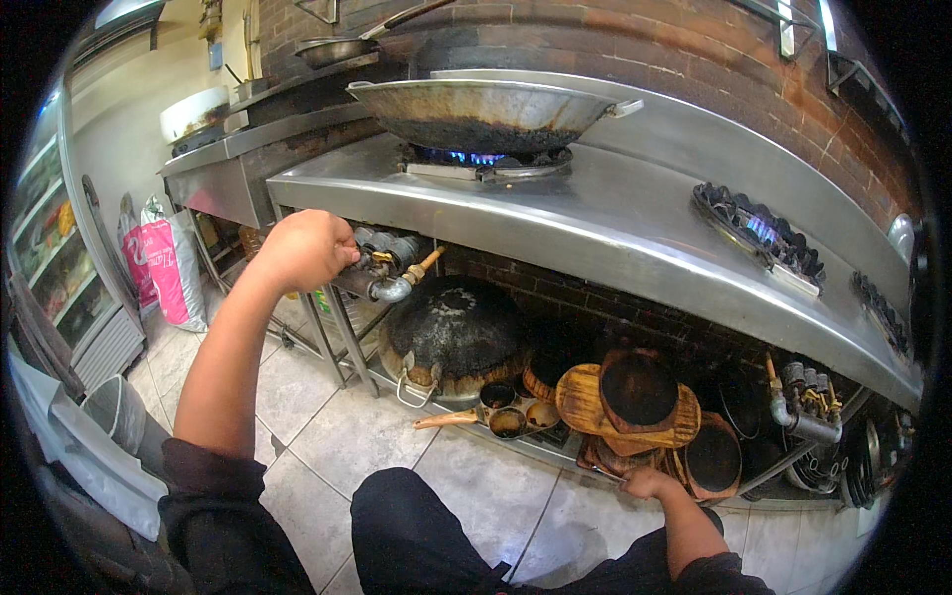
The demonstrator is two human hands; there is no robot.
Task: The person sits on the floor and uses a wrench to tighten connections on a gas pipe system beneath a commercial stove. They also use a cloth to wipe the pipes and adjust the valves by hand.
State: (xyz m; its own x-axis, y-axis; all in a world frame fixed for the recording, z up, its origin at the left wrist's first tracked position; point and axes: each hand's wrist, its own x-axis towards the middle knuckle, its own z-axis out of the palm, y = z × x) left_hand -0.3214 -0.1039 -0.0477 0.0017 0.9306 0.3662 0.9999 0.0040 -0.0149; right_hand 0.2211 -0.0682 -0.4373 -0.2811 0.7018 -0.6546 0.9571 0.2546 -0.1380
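My left hand (309, 250) is closed, its fingers curled beside the gas valves (395, 250) under the steel stove's front edge. What those fingers hold, if anything, is hidden. Low on the right, my right hand (650, 483) is closed around a thin dark handle at the front of the lower shelf. The thing it belongs to is hard to make out. Above, a large wok (486, 109) rests over a burner (486, 164) with blue flames. Another burner (759, 233) to its right is also lit.
Beneath the stove sit an overturned blackened wok (456, 322), a multi-cup pan (508, 424) with a wooden handle, and round sizzle plates (640, 387) on wooden boards. Pink-and-white sacks (174, 268), a bin (117, 415) and a glass-door fridge (59, 228) stand left.
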